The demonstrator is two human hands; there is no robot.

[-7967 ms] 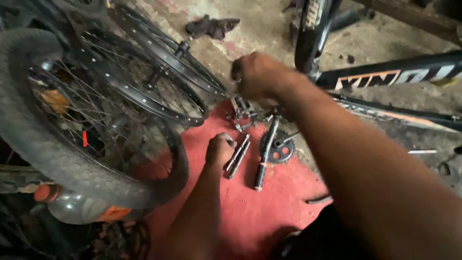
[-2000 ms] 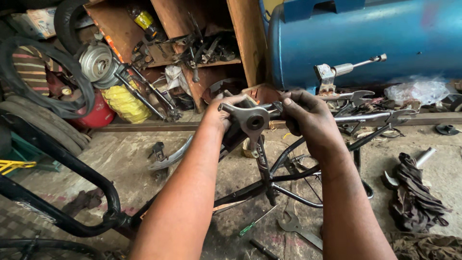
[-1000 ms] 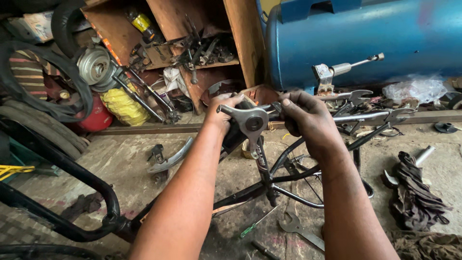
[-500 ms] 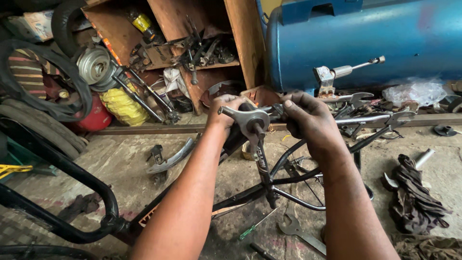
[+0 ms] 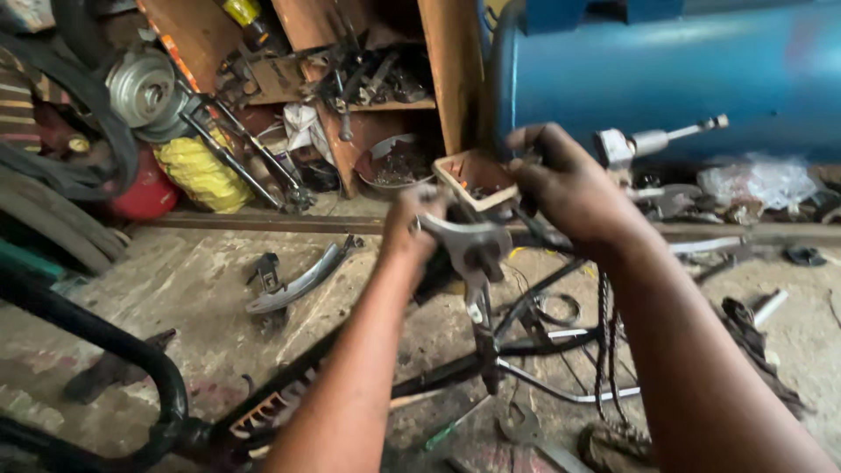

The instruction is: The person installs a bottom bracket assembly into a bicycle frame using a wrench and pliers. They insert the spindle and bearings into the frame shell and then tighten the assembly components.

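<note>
Head view: nearest me, at six o'clock, the black bike frame [image 5: 491, 368] lies on the floor. Above it my left hand [image 5: 412, 223] is closed around a grey metal crank part [image 5: 469, 250], held at centre; my right hand [image 5: 569, 188] grips its far end at one o'clock. Beyond sits the blue tank [image 5: 666, 70].

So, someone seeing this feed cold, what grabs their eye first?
Probably the two hands raised mid-frame: the left hand and right hand grip a metal bike part between them. Behind, at upper right, a big blue tank fills the view. At upper left, a wooden shelf is crammed with tools and parts.
</note>
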